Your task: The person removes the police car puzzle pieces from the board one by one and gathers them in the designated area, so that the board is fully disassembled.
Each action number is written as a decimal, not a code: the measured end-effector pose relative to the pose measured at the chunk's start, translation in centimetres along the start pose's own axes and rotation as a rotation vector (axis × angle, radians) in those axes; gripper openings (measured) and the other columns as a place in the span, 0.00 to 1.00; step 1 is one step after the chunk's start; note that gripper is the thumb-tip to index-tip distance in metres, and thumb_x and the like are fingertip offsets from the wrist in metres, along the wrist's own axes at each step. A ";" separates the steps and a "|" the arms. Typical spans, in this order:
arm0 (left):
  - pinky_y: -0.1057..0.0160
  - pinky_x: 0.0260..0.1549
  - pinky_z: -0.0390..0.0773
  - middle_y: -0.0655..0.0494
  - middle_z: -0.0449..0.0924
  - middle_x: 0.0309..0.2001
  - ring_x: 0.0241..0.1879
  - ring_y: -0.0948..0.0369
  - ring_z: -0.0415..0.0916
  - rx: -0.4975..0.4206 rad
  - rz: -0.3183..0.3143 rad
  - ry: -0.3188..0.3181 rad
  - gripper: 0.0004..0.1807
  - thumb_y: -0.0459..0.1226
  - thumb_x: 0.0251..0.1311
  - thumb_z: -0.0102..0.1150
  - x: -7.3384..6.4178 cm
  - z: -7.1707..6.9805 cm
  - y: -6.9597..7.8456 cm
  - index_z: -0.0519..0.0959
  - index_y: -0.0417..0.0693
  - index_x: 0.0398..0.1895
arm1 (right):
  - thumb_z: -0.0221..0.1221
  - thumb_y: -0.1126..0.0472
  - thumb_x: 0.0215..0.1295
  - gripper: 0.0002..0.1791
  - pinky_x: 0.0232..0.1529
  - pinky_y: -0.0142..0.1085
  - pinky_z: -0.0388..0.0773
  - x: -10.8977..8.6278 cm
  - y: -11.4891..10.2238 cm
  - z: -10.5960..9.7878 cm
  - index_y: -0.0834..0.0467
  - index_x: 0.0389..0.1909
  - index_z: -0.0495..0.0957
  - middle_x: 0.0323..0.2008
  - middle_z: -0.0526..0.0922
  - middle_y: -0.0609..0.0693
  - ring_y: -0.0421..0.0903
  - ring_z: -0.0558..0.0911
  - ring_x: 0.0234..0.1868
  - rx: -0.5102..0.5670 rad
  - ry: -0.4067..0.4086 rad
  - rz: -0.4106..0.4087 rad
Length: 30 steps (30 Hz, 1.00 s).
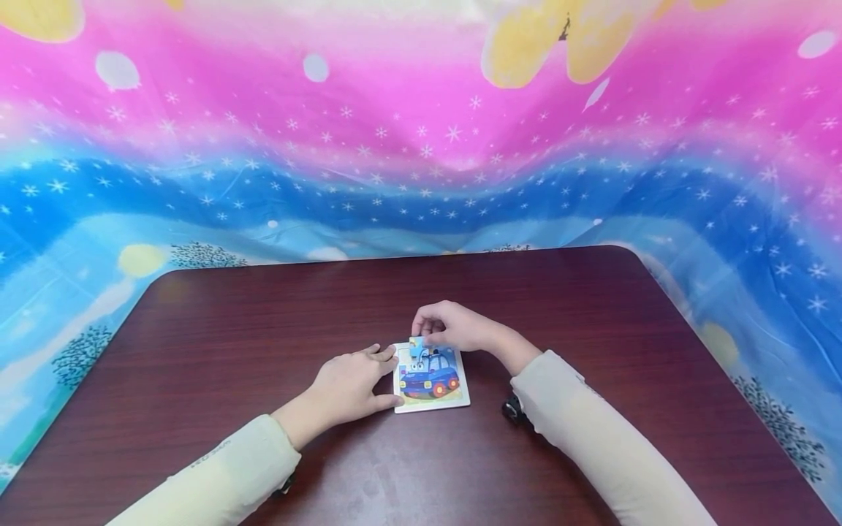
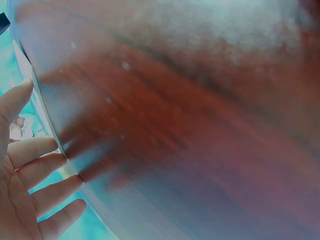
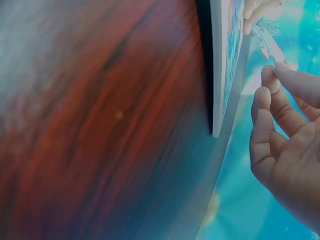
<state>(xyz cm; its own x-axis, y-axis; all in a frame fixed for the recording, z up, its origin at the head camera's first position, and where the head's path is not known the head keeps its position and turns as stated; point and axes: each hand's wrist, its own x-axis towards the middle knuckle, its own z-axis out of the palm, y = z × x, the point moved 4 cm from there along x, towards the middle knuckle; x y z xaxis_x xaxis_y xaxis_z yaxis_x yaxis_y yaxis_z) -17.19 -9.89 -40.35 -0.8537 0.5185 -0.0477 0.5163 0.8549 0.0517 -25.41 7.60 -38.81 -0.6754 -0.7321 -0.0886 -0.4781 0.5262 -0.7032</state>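
A small square jigsaw puzzle (image 1: 430, 386) with a white frame and a blue cartoon car lies on the table. My left hand (image 1: 350, 385) is at its left side, thumb at the lower left corner and fingers spread along the edge. In the left wrist view those fingers (image 2: 57, 195) look nearly straight. Over the upper part of the picture, my right hand (image 1: 458, 327) pinches a light blue puzzle piece (image 1: 417, 346) between thumb and fingertips. The right wrist view shows the piece (image 3: 262, 42) tilted above the board's white edge (image 3: 216, 85).
The dark red-brown wooden table (image 1: 263, 321) has rounded far corners. A pink and blue patterned cloth (image 1: 421, 146) hangs behind and beside it. Black wrist gear (image 1: 511, 410) shows under the right sleeve.
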 end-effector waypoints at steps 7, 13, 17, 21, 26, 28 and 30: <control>0.50 0.50 0.82 0.55 0.76 0.66 0.66 0.55 0.74 -0.003 -0.012 -0.019 0.38 0.64 0.54 0.64 0.0 0.0 0.1 0.79 0.52 0.63 | 0.60 0.70 0.67 0.08 0.41 0.34 0.77 -0.7 0.8 -0.9 0.55 0.42 0.81 0.34 0.81 0.48 0.41 0.77 0.35 0.011 0.029 0.008; 0.50 0.51 0.82 0.55 0.76 0.66 0.66 0.55 0.74 -0.004 -0.014 -0.023 0.38 0.64 0.54 0.64 0.1 -0.1 0.2 0.79 0.52 0.62 | 0.59 0.69 0.68 0.07 0.43 0.36 0.76 -1.3 1.3 -1.8 0.55 0.42 0.81 0.34 0.82 0.48 0.42 0.77 0.36 -0.005 0.058 0.028; 0.50 0.51 0.81 0.55 0.76 0.66 0.66 0.54 0.74 -0.006 -0.015 -0.024 0.38 0.63 0.54 0.65 0.0 -0.1 0.2 0.79 0.51 0.62 | 0.59 0.69 0.68 0.07 0.44 0.37 0.76 -1.9 1.6 -2.5 0.55 0.42 0.81 0.35 0.82 0.48 0.43 0.77 0.37 -0.003 0.076 0.046; 0.49 0.52 0.81 0.55 0.76 0.66 0.66 0.54 0.74 -0.015 -0.015 -0.020 0.38 0.63 0.54 0.65 0.0 -0.1 0.2 0.79 0.51 0.62 | 0.59 0.69 0.68 0.07 0.45 0.38 0.76 -2.6 2.1 -3.1 0.55 0.42 0.81 0.35 0.81 0.49 0.44 0.77 0.38 0.013 0.090 0.065; 0.49 0.52 0.81 0.55 0.76 0.66 0.66 0.54 0.74 -0.018 -0.009 -0.009 0.38 0.62 0.54 0.65 -0.1 -0.1 0.2 0.79 0.50 0.62 | 0.58 0.70 0.68 0.08 0.44 0.39 0.76 -3.7 2.7 -4.1 0.56 0.42 0.81 0.35 0.81 0.49 0.45 0.77 0.38 0.009 0.107 0.076; 0.50 0.51 0.81 0.55 0.76 0.66 0.66 0.54 0.74 -0.013 -0.006 -0.004 0.38 0.63 0.54 0.65 -0.1 -0.2 0.2 0.79 0.50 0.62 | 0.58 0.71 0.68 0.08 0.44 0.39 0.76 -4.2 3.1 -4.5 0.57 0.41 0.81 0.35 0.82 0.50 0.45 0.77 0.38 0.008 0.112 0.087; 0.50 0.51 0.82 0.55 0.77 0.66 0.66 0.54 0.74 -0.008 -0.004 -0.001 0.38 0.63 0.54 0.65 0.0 -0.2 0.2 0.79 0.50 0.62 | 0.58 0.71 0.68 0.08 0.44 0.40 0.76 -4.8 3.4 -4.9 0.57 0.42 0.81 0.36 0.81 0.50 0.45 0.77 0.38 0.012 0.115 0.100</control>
<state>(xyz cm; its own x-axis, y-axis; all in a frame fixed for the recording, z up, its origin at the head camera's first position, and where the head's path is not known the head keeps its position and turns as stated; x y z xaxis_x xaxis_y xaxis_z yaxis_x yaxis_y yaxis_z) -17.09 -9.78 -40.18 -0.8556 0.5154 -0.0488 0.5126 0.8566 0.0597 -26.60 15.01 -37.30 -0.7793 -0.6219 -0.0776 -0.3994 0.5882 -0.7032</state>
